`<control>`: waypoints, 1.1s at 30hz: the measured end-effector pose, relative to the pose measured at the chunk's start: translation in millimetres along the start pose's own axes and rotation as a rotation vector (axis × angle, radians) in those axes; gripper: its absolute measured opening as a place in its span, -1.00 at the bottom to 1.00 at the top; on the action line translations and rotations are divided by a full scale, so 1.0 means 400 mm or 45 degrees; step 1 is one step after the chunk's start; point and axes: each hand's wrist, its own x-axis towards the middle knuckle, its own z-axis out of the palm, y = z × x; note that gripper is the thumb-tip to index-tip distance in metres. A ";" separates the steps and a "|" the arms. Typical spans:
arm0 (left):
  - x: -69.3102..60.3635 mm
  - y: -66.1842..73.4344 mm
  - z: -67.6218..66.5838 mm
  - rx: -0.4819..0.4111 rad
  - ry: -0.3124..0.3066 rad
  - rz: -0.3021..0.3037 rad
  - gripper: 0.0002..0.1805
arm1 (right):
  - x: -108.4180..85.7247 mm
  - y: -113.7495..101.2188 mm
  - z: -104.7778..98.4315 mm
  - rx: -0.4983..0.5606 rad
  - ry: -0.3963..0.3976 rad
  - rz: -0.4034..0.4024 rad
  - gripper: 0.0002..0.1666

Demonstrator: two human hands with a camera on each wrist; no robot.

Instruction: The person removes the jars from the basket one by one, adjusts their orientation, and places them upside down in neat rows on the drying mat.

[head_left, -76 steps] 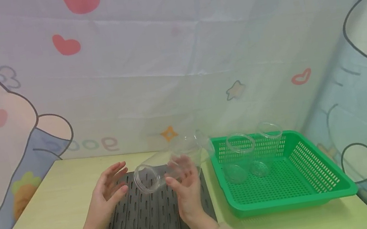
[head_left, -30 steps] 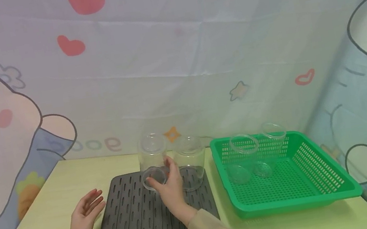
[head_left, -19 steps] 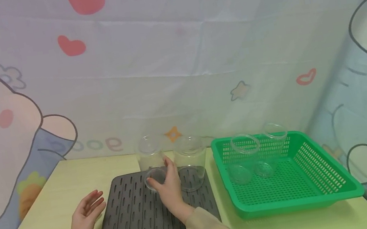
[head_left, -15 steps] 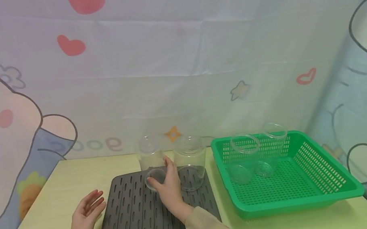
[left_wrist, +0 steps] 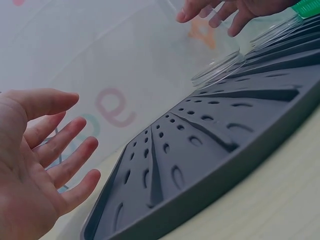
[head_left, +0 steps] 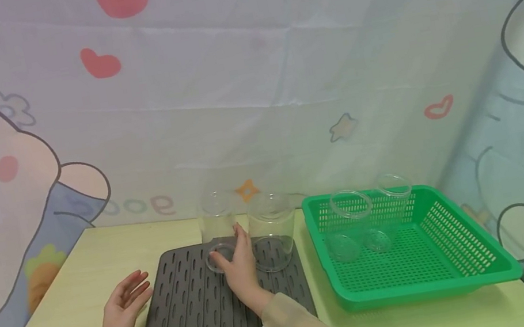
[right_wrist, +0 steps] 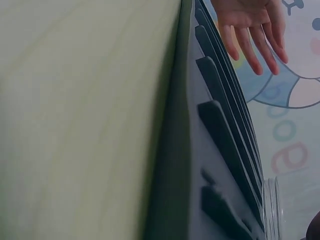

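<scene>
On mat — narrower clr jar, mouth dn, long axis vert.

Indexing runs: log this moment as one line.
right hand: curved around leftmost inverted clear jar on slotted mat | left hand: empty, beside mat
</scene>
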 end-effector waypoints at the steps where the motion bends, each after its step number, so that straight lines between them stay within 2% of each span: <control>1: 0.000 -0.001 0.001 0.009 -0.001 -0.006 -0.28 | 0.000 0.001 0.000 0.002 -0.003 0.002 -0.06; 18: 0.000 -0.001 0.004 0.056 -0.013 -0.017 -0.28 | 0.012 0.001 0.009 -0.055 -0.007 0.021 -0.03; 33: 0.002 -0.011 0.003 0.082 0.014 -0.029 -0.28 | 0.017 0.001 0.005 0.006 -0.031 0.036 -0.01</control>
